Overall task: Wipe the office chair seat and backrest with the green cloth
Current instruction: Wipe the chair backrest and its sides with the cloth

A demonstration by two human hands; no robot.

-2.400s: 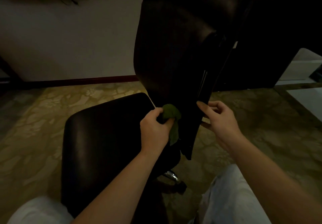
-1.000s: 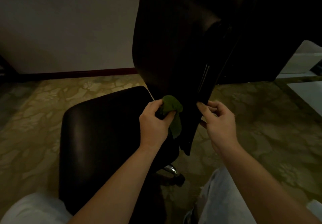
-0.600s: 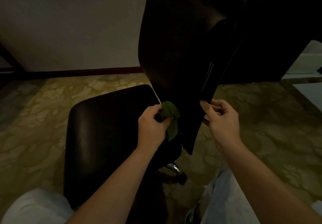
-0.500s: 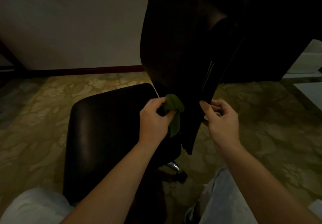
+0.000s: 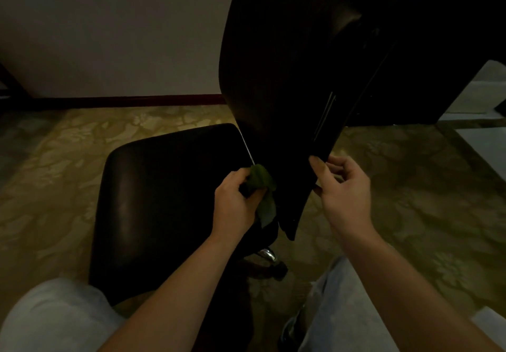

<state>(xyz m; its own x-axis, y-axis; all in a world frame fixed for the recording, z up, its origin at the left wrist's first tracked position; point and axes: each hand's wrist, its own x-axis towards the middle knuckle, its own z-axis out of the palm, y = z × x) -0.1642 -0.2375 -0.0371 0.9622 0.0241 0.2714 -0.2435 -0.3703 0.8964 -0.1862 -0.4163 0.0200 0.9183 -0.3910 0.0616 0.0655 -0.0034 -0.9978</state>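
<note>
Both of your hands work low down, near each other. Your left hand (image 5: pixel 235 203) has its fingers curled round the green cloth (image 5: pixel 260 183), bunched into a small wad with one corner hanging loose below your palm. It presses the wad against the lowest part of the backrest (image 5: pixel 279 77), just above the rear corner of the seat (image 5: pixel 169 187). This looks like a wipe of the narrow junction, where a wad reaches better than a flat sheet.

Your right hand (image 5: pixel 345 187) pinches the backrest's thin rear edge between thumb and curled fingers, most likely to brace it against the push.

The backrest is tall, dark, smooth and faintly glossy, tapering downward to a point. The seat is a rounded dark pad of similar sheen. A chrome fitting (image 5: pixel 267 254) glints beneath, above a leaf-patterned floor (image 5: pixel 410 187).
</note>
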